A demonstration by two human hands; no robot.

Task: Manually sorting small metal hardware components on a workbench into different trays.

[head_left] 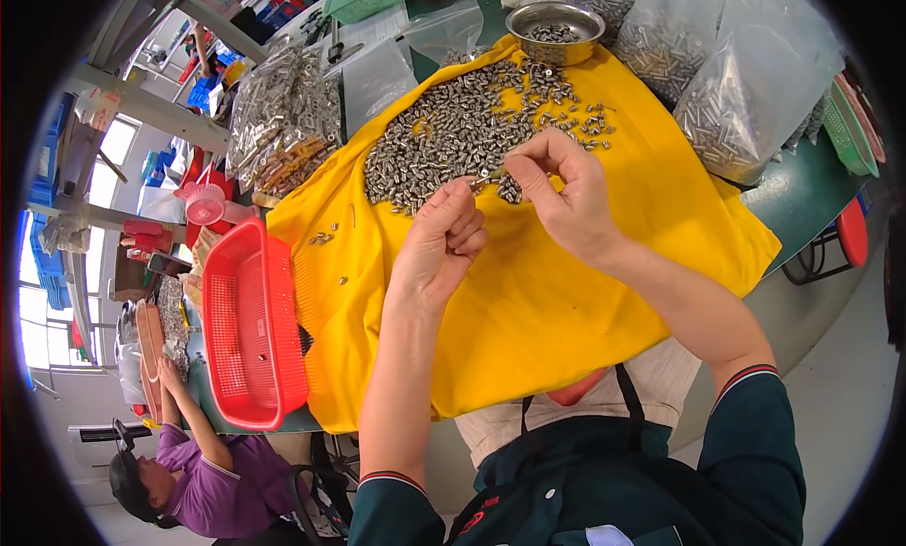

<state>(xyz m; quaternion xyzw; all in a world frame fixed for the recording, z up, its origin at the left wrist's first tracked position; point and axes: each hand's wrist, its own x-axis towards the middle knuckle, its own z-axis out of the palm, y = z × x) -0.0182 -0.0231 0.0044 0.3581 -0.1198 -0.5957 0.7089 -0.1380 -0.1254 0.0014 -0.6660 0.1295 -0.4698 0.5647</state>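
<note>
Above the yellow cloth [528, 301], my two hands meet at the fingertips. My left hand [442, 233] is closed, its thumb and forefinger pinching a small metal part [476, 181]. From the right, my right hand [564, 195] reaches to the same spot with thumb and forefinger pressed together. Whatever it grips is too small to name. Just beyond my hands a heap of small silvery metal cylinders [444, 135] spreads over the cloth. A few brassy pieces [323, 235] lie apart on the left.
A red plastic basket [288, 338] stands left of the cloth. At the back is a metal bowl [555, 33] of parts; clear bags of cylinders [736, 112] stand right. Bagged metal parts [283, 112] pile up far left. A person in purple [212, 485] works at lower left.
</note>
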